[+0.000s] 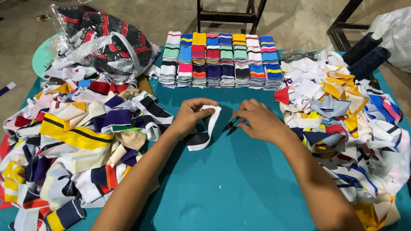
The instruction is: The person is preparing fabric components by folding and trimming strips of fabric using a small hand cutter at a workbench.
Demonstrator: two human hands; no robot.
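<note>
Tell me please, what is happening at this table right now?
A person sits at a teal table. The left hand holds a black and white striped fabric strip, and the right hand holds small thread snips with the blades pointing toward the strip. Loose heaps of coloured strips lie on the left and more strips on the right. Neat folded stacks stand in rows at the far edge.

Left fabric pile [64, 145] and right fabric pile [351, 128] both run off the frame edges, extent unclear. Snips [233, 125] mostly hidden under the right hand [259, 121]; only the blade tips show. Both forearms cut off at bottom; clear bag [102, 40] contents indistinct behind glare.
</note>
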